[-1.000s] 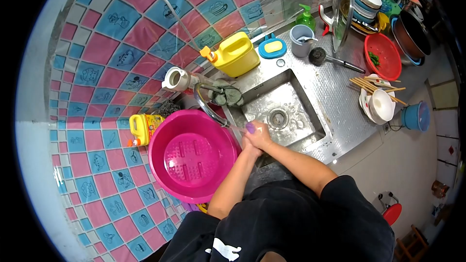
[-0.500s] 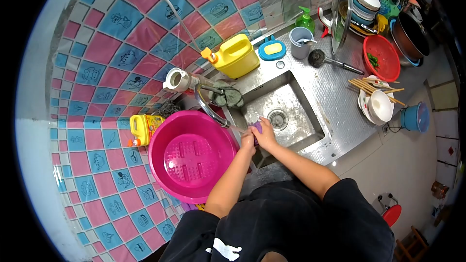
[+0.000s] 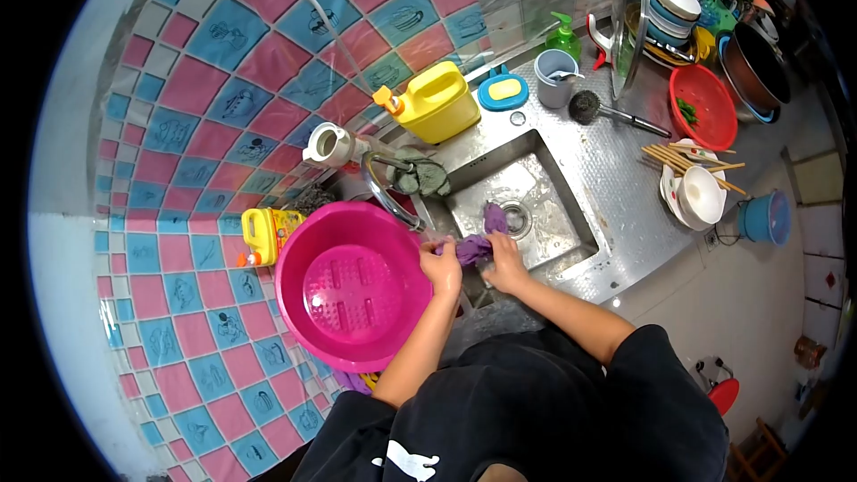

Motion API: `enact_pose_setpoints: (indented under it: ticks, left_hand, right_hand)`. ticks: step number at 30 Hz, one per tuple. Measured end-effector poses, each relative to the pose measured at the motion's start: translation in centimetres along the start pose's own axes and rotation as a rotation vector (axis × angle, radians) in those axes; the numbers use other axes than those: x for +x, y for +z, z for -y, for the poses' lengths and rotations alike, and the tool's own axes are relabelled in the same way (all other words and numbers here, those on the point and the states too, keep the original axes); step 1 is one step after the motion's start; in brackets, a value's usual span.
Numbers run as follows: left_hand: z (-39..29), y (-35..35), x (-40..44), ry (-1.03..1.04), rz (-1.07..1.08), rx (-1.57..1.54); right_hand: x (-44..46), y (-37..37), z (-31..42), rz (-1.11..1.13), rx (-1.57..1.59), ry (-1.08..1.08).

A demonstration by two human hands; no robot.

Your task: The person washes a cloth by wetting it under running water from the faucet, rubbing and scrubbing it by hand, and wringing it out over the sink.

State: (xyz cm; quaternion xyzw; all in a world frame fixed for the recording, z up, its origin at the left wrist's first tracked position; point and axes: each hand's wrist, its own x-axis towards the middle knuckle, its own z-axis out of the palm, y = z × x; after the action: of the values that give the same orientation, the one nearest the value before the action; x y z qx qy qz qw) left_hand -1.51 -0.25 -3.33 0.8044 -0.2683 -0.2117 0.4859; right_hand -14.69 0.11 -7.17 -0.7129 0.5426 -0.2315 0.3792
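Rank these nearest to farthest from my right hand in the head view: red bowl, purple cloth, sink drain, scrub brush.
1. Purple cloth, at your right hand.
2. Sink drain, just ahead.
3. Scrub brush, ahead and right.
4. Red bowl, farther right.

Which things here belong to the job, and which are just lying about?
In the job: purple cloth, held by left hand and right hand; sink; tap.
Lying about, it seems: yellow jug, soap dish, scrub brush, red bowl, chopsticks; pink basin perhaps.
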Motion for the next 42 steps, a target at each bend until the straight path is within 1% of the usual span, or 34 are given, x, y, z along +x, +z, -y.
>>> enact_pose_setpoints:
  ticks: [1,2,4,5,7,8,10,11,12,13,14,16,17,18,19,20,22,23,24,26,27,28,30,31,32,33,34,35,36,37,38,40,41,42]
  left_hand:
    - [-1.7,-0.2,-0.7,-0.104,0.043,-0.158]
    - [-2.9,-0.6,-1.1,-0.103,0.042,-0.159]
    - [-4.7,-1.3,-1.8,-0.39,0.299,-0.553]
    - [-5.5,-1.7,-2.0,-0.39,0.3,-0.553]
    - [-6.7,-2.5,-1.9,-0.469,0.407,-0.809]
    - [-6.7,-2.6,-1.6,-0.469,0.408,-0.808]
    - [-6.0,-2.7,-0.7,-0.59,0.313,-0.854]
    - [-5.5,-2.7,-0.3,-0.596,0.273,-0.842]
    - [-4.7,-2.7,0.2,-0.595,0.277,-0.841]
    - [-3.7,-2.7,0.6,-0.569,0.298,-0.741]
    - [-2.8,-2.6,0.9,-0.543,0.317,-0.643]
    - [-0.8,-1.5,0.9,-0.743,0.352,-0.607]
    - [-0.3,-0.9,0.7,-0.791,0.418,-0.573]
    - [-0.2,-0.3,0.5,-0.837,0.483,-0.537]
    - [-1.1,0.0,0.4,-0.979,0.591,-0.596]
    - [-0.3,0.2,0.8,-0.98,0.593,-0.597]
    - [1.8,0.6,2.0,-1.101,0.918,-0.903]
    - [2.1,0.6,2.6,-1.15,1.034,-0.908]
    - [2.2,0.7,2.7,-1.149,1.035,-0.909]
    - [2.7,0.6,2.5,-1.14,0.94,-0.905]
    - [3.1,0.7,2.2,-1.137,0.895,-0.901]
    - [3.3,0.8,2.0,-1.133,0.852,-0.897]
    - [3.7,1.1,1.7,-1.12,0.762,-0.892]
    - [2.1,1.2,1.4,-1.155,0.686,-0.806]
    - [0.6,0.8,1.0,-1.137,0.665,-0.827]
    - [0.5,0.7,1.0,-1.128,0.677,-0.862]
    - [0.4,0.6,1.0,-1.117,0.689,-0.897]
    - [0.2,0.4,1.1,-1.116,0.687,-0.896]
    - [-0.3,0.2,1.1,-1.121,0.786,-0.93]
    - [-0.8,0.0,1.2,-1.125,0.886,-0.964]
    - [-1.3,-0.3,1.3,-1.124,0.885,-0.967]
    - [-1.7,-0.8,1.4,-1.164,0.936,-0.901]
    - [-1.7,-1.0,1.4,-1.167,0.932,-0.901]
    - [-1.7,-1.1,1.3,-1.133,1.004,-0.775]
  right_hand:
    - [0.0,-0.7,1.1,0.012,0.085,-0.073]
    - [0.1,-1.0,1.8,0.024,0.17,-0.143]
    - [0.5,-0.2,1.5,0.007,0.2,-0.184]
    - [0.9,1.2,0.0,0.028,0.225,-0.199]
    - [2.4,2.9,-2.6,0.063,0.216,-0.195]
    - [2.9,3.2,-3.6,0.063,0.217,-0.195]
    - [4.0,2.4,-3.8,-0.282,0.039,-0.179]
    - [4.7,2.2,-3.8,-0.284,0.039,-0.178]
    - [5.3,2.1,-4.0,-0.191,0.027,0.035]
    - [5.6,2.0,-3.9,-0.095,0.015,0.247]
    - [5.6,2.0,-3.6,-0.096,0.015,0.246]
    - [5.6,1.2,-1.2,-0.018,0.155,0.248]
    - [5.1,-1.3,1.8,0.038,0.195,0.165]
    - [4.6,-1.8,3.9,0.027,0.264,0.259]
    - [4.0,-1.9,4.8,0.033,0.236,0.165]
    - [3.3,-1.8,5.4,0.039,0.207,0.072]
    - [1.5,-0.9,6.5,-0.099,0.265,-0.046]
    - [1.0,-1.3,6.8,-0.036,0.262,-0.011]
    - [0.8,-2.4,7.4,-0.037,0.261,-0.012]
    - [0.6,-4.1,8.1,0.113,0.364,-0.187]
    - [1.0,-4.4,7.9,0.177,0.537,-0.278]
    - [1.7,-4.6,7.4,0.176,0.536,-0.275]
    - [3.4,-4.6,5.9,0.252,0.643,-0.056]
    - [4.7,-4.7,5.2,0.162,0.706,0.061]
    - [5.8,-4.7,4.4,0.071,0.767,0.178]
    - [7.1,-1.5,1.2,-0.085,0.744,0.168]
    - [7.0,-1.5,1.1,-0.085,0.745,0.168]
    - [6.8,-1.4,1.2,0.111,1.181,0.45]
    - [6.8,-1.3,1.2,0.327,1.601,0.74]
    - [6.6,-1.2,1.1,0.417,1.721,0.687]
    - [6.8,-1.1,1.0,0.419,1.719,0.687]
    - [7.1,-1.0,1.1,0.584,1.653,0.531]
    - [7.3,-1.0,1.1,0.588,1.561,0.522]
    - [7.5,-1.1,1.2,0.591,1.561,0.524]
